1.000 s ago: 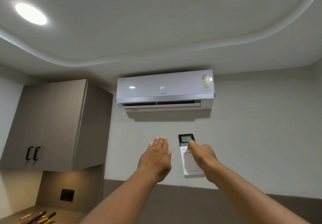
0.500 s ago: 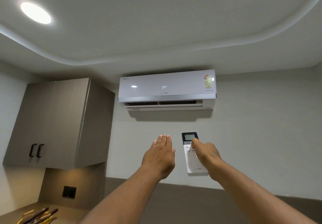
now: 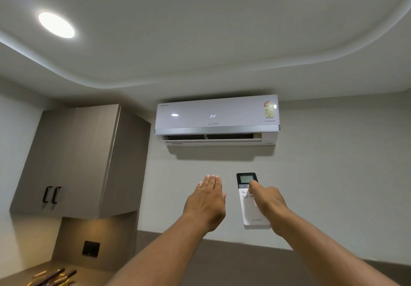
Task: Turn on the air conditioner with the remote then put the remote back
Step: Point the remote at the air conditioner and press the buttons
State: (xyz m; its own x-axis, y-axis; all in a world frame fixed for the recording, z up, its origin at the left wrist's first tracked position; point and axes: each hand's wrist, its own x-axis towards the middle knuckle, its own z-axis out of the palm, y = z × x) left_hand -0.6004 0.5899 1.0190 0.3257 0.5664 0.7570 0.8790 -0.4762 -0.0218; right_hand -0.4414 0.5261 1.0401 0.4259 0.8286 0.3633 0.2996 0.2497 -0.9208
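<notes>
Right hand (image 3: 268, 205) grips remote (image 3: 250, 205), thumb on upper buttons, aimed at wall-mounted air conditioner (image 3: 216, 116); display reads 24°, louvre open. Left hand (image 3: 208, 201) flat, fingers extended, empty, just beside remote. Cabinet (image 3: 73, 158) doors closed. Vs. 0.5 s ago: hand poses unchanged.

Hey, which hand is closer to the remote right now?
Right. The right hand holds the remote, thumb on its buttons; the left hand hovers open beside it, on its left, not touching.

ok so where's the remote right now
In the head view the remote is right of centre, held upright in the right hand, below the air conditioner and just right of the open left hand.
</notes>
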